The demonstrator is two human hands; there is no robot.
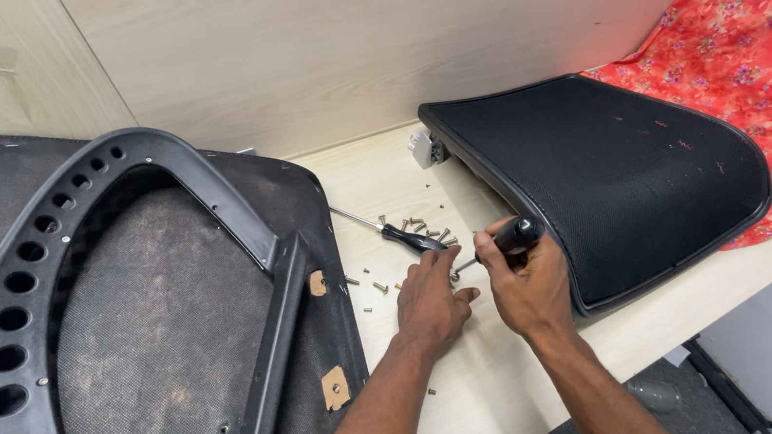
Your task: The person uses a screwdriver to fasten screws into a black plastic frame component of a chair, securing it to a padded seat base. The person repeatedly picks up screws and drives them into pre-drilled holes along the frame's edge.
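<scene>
at the far left we see a black plastic chair frame (pixel 69 275) with a row of round holes, lying on top of a worn dark seat pad (pixel 166 342) turned underside up, so its fixing points face us. a couple of tan patches show along the pad's right edge. just right of the pad, on the pale wooden tabletop (pixel 487 401), a scatter of small screws (pixel 417 228) lies loose, within easy reach of both hands. among them rests a spare screwdriver (pixel 388 231) with a black handle, its thin shaft pointing up and left, set down and untouched. our left hand (pixel 431 305) lies knuckles up over the screws, fingers curled down toward the tip of the tool beside it; we cannot tell whether it pinches a screw. our right hand (pixel 532 287) is clenched around the black handle of a second screwdriver (pixel 507 239), its shaft angled down and left to meet the left fingers. right of that, touching the right hand, a black mesh backrest (pixel 617 179) lies flat on the tabletop, a small white fitting (pixel 422 147) at its far corner. a red flowered cloth (pixel 759 53) lies beyond it.
</scene>
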